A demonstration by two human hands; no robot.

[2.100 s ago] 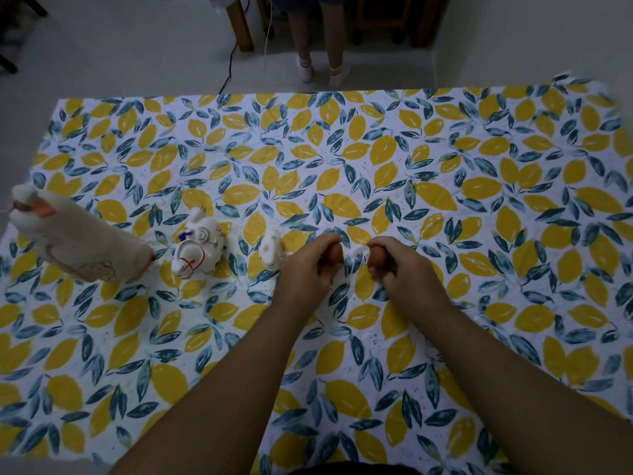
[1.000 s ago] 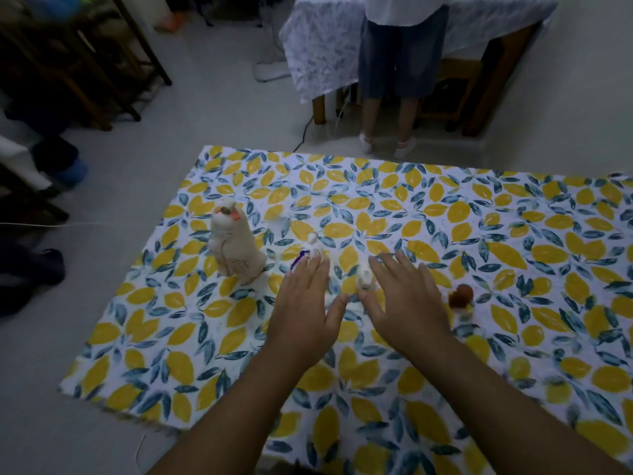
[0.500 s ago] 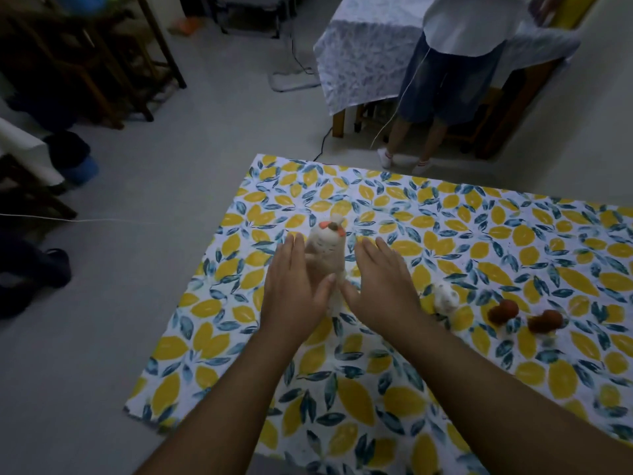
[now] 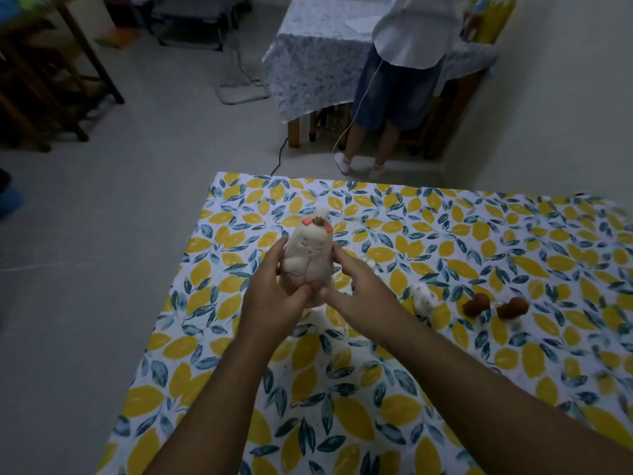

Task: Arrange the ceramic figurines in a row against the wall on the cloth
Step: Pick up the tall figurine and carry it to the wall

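A tall white cat figurine (image 4: 310,255) with orange ears is held upright above the lemon-print cloth (image 4: 445,234). My left hand (image 4: 274,299) grips its left side and base, and my right hand (image 4: 356,293) presses its right side. A second white figurine (image 4: 315,315) is mostly hidden beneath my hands. To the right on the cloth stand a small white figurine (image 4: 424,299) and two brown mushroom figurines (image 4: 476,304) (image 4: 512,308), roughly in a line.
The cloth lies on a grey floor (image 4: 102,269); its left edge is close to my hands. A person (image 4: 400,80) stands beyond the cloth by a covered table (image 4: 308,56). The white wall (image 4: 565,114) rises at the far right. Dark wooden furniture (image 4: 44,84) stands at left.
Both hands let go of the mushrooms, moved left along the cloth and closed around the tall cat figurine, which now faces me, lifted off the cloth. My view swung left and up.
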